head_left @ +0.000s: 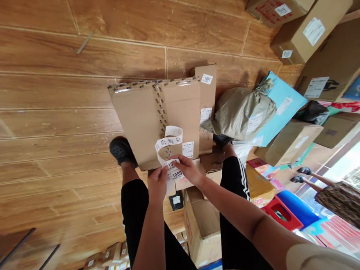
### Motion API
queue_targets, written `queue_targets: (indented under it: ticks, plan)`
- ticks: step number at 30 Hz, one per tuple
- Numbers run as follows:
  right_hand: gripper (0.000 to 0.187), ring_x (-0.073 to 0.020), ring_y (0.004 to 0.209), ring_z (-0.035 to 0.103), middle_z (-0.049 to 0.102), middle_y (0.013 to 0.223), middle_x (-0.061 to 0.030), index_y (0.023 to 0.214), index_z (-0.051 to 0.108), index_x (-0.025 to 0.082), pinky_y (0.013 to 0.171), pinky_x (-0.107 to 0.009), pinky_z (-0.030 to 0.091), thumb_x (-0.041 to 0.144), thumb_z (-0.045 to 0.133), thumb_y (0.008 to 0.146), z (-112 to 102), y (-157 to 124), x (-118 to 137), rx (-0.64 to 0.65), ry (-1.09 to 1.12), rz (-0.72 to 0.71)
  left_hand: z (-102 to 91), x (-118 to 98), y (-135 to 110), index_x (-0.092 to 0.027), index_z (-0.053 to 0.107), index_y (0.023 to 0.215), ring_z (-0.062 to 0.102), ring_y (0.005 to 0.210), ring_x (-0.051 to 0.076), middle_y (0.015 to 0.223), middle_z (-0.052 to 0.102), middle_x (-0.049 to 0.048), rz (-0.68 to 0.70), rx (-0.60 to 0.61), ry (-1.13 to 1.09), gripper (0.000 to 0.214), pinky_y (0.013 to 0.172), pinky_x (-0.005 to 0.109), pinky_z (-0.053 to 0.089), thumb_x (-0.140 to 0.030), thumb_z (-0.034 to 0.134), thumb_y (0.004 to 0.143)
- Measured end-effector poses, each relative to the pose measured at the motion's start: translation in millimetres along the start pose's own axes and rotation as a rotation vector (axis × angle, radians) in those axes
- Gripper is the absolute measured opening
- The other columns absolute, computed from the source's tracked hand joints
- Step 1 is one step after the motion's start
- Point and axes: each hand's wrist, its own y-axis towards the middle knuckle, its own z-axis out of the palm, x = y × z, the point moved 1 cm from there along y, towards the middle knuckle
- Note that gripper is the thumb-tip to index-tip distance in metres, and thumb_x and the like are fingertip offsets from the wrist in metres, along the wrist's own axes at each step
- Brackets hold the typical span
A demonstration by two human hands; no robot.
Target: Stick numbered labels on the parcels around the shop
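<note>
A curling strip of white number labels (175, 174) is held between both hands, one label reading 1009. My left hand (158, 181) pinches the strip's left edge. On its right edge, the fingers of my right hand (187, 169) are closed at the label above 1009. The strip's free end loops up over a large flat cardboard box (138, 121), sealed with printed tape and bearing a white shipping label (188, 149). Beside that box stands a narrower carton (209, 96) with a 1007 sticker (207, 79).
A grey plastic-wrapped parcel (243, 110) and a light blue mailer (288, 96) lie to the right. Several cartons (299, 40) fill the upper right. An open box (201, 215) stands between my legs. Another person's legs (312, 179) show at far right.
</note>
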Motion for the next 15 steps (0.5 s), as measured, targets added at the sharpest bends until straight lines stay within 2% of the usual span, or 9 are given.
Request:
queue_targets:
  ticks: [5,9,11,13,15]
  plan:
    - [0.033,-0.0147,0.067,0.058,0.065,0.078,0.0006,0.093,0.064,0.023,0.063,-0.028,0.050,0.053,0.061,0.081,-4.6,3.5,2.0,0.007,-0.078,-0.064,-0.8,-6.1,0.5,-0.014,0.068,0.079,0.052,0.058,0.012,0.065,0.063,0.0001,0.038,0.022,0.053,0.038,0.052,0.019,0.039,-0.051,0.057,0.082]
    - [0.026,-0.0147,0.076,0.059,0.064,0.086,-0.0021,0.091,0.068,0.021,0.069,-0.027,0.048,0.045,0.065,0.081,-7.1,1.0,2.3,-0.022,-0.308,-0.274,-3.3,-8.3,2.4,-0.016,0.062,0.068,0.051,0.057,0.013,0.057,0.055,-0.0015,0.088,-0.055,0.202,0.041,0.052,0.021,0.037,-0.055,0.055,0.082]
    - [0.020,-0.0146,0.076,0.059,0.064,0.084,-0.0030,0.086,0.070,0.021,0.068,-0.026,0.047,0.040,0.067,0.081,-8.6,6.6,4.6,-0.026,-0.422,-0.371,-4.4,-7.6,2.8,-0.017,0.064,0.075,0.054,0.060,0.015,0.061,0.059,-0.0005,0.079,-0.122,0.276,0.040,0.054,0.021,0.038,-0.057,0.060,0.078]
    - [0.019,-0.0148,0.073,0.060,0.065,0.079,-0.0034,0.080,0.071,0.020,0.065,-0.026,0.047,0.038,0.067,0.080,-14.4,26.7,13.6,-0.059,-0.468,-0.446,-3.7,-2.7,1.2,-0.018,0.068,0.087,0.058,0.066,0.017,0.071,0.065,0.0013,0.061,-0.095,0.354,0.040,0.058,0.022,0.039,-0.056,0.065,0.073]
    - [0.021,-0.0150,0.073,0.060,0.066,0.081,-0.0041,0.078,0.068,0.019,0.066,-0.026,0.046,0.039,0.065,0.080,-27.6,64.8,33.3,-0.178,-0.449,-0.517,0.2,8.0,-3.1,-0.019,0.070,0.089,0.059,0.066,0.018,0.072,0.067,0.0024,0.057,0.060,0.479,0.036,0.058,0.023,0.037,-0.051,0.064,0.075]
